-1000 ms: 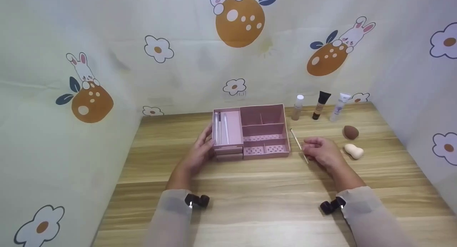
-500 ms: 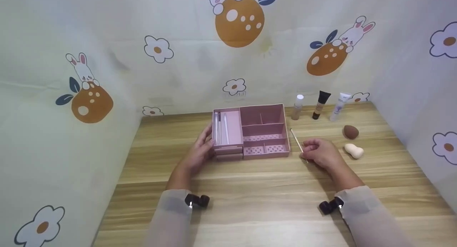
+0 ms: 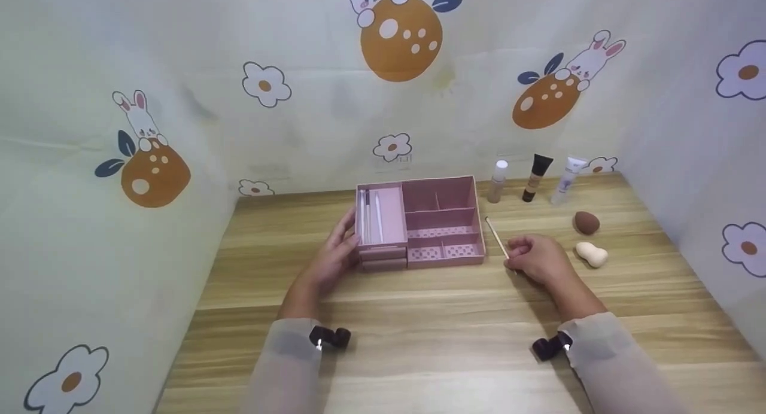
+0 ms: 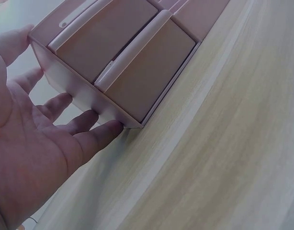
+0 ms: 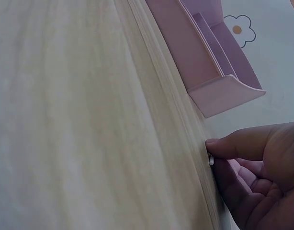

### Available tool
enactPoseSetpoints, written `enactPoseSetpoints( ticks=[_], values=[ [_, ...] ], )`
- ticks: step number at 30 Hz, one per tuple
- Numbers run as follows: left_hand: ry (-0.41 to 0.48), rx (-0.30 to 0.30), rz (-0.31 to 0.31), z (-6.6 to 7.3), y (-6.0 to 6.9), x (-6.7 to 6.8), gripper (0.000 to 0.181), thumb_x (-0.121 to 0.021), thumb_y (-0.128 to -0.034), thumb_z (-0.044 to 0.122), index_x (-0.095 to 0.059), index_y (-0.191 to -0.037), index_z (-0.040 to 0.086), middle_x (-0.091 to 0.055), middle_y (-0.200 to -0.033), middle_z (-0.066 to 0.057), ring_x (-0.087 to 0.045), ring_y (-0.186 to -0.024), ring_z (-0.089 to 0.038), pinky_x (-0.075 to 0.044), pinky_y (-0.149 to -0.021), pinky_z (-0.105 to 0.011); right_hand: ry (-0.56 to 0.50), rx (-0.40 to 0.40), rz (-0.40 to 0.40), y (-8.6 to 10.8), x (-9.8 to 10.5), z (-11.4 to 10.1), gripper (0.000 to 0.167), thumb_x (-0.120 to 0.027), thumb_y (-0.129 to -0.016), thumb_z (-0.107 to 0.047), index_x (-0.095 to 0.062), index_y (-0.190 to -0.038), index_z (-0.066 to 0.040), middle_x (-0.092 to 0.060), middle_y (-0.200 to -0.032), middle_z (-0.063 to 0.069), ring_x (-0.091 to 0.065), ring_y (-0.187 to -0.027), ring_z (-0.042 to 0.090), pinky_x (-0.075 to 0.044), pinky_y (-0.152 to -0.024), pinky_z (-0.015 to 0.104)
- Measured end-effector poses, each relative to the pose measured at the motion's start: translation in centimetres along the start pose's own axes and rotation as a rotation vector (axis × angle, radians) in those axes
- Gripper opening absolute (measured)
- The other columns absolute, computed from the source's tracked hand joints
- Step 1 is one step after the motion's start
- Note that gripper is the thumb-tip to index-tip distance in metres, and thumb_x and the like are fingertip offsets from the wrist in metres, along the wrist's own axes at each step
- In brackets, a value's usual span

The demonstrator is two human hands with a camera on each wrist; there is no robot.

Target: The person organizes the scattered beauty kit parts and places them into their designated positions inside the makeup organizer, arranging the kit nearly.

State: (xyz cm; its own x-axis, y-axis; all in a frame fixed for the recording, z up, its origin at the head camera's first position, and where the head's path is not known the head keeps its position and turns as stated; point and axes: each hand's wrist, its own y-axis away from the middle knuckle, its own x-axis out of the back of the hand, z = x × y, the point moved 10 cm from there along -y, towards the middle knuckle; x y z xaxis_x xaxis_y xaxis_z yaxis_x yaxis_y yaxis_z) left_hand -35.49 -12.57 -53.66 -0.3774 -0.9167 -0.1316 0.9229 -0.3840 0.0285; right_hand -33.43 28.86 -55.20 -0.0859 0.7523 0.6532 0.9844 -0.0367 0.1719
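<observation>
A pink makeup organizer [image 3: 443, 221] stands on the wooden table, with a tray and two drawers on its left side. Several slim pencils or brushes [image 3: 378, 216] lie in that tray. My left hand [image 3: 335, 255] touches the organizer's left wall. In the left wrist view its fingers are spread and fairly straight, the fingertips [image 4: 116, 128] on the wall beside the drawers. My right hand [image 3: 538, 258] pinches the near end of a slim pale makeup brush [image 3: 497, 234] with a dark tip, low at the tabletop. Only the brush's white end [image 5: 211, 160] shows between thumb and finger in the right wrist view.
Behind on the right stand a white-capped bottle [image 3: 497, 183], a black-capped tube [image 3: 536, 179] and a clear tube [image 3: 567, 182]. A brown makeup sponge [image 3: 586, 222] and a cream one [image 3: 592, 254] lie right of my right hand. Patterned cloth [image 3: 323, 115] walls the table's back and sides.
My right thumb and fingers have closed on the near end of the makeup brush, shifting slightly left and nearer. The left hand and organizer have stayed in place.
</observation>
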Motion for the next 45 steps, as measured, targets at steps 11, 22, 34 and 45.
enactPoseSetpoints(
  ticks=[11,22,34,45],
  values=[
    [-0.028,0.004,0.003,0.0,0.0,0.1,0.071,-0.058,-0.1102,0.031,-0.022,-0.170,0.042,-0.011,-0.182,-0.003,-0.027,-0.164,-0.038,-0.031,-0.132,-0.059,0.016,-0.020,0.020,-0.2,0.1,0.3,0.047,-0.083,-0.083,-0.015,-0.074,-0.126,0.002,-0.081,-0.104,0.012,-0.066,-0.079,0.007,-0.053,-0.072,0.021],
    [-0.038,-0.013,0.004,-0.1,0.0,0.2,0.070,-0.057,-0.1108,0.030,-0.022,-0.171,0.039,-0.013,-0.181,-0.004,-0.029,-0.163,-0.038,-0.032,-0.133,-0.056,0.121,0.029,0.006,0.7,0.4,-0.6,0.044,-0.083,-0.082,-0.015,-0.075,-0.122,0.001,-0.079,-0.097,0.009,-0.067,-0.084,0.014,-0.052,-0.076,0.025],
    [-0.041,0.000,0.010,-0.1,0.0,0.3,0.070,-0.059,-0.1101,0.032,-0.023,-0.170,0.043,-0.013,-0.181,-0.002,-0.033,-0.162,-0.037,-0.034,-0.132,-0.055,0.105,0.008,0.020,0.4,0.4,-0.3,0.038,-0.075,-0.077,-0.012,-0.080,-0.114,-0.002,-0.076,-0.090,0.004,-0.065,-0.084,0.019,-0.051,-0.072,0.026],
    [-0.031,0.008,0.015,-0.1,0.0,0.4,0.069,-0.059,-0.1098,0.031,-0.026,-0.169,0.044,-0.016,-0.180,-0.002,-0.034,-0.162,-0.035,-0.036,-0.131,-0.052,-0.264,-0.029,0.046,0.3,1.4,0.4,0.047,-0.066,-0.090,-0.007,-0.069,-0.135,0.006,-0.075,-0.096,0.003,-0.065,-0.074,0.005,-0.057,-0.065,0.019]
  ],
)
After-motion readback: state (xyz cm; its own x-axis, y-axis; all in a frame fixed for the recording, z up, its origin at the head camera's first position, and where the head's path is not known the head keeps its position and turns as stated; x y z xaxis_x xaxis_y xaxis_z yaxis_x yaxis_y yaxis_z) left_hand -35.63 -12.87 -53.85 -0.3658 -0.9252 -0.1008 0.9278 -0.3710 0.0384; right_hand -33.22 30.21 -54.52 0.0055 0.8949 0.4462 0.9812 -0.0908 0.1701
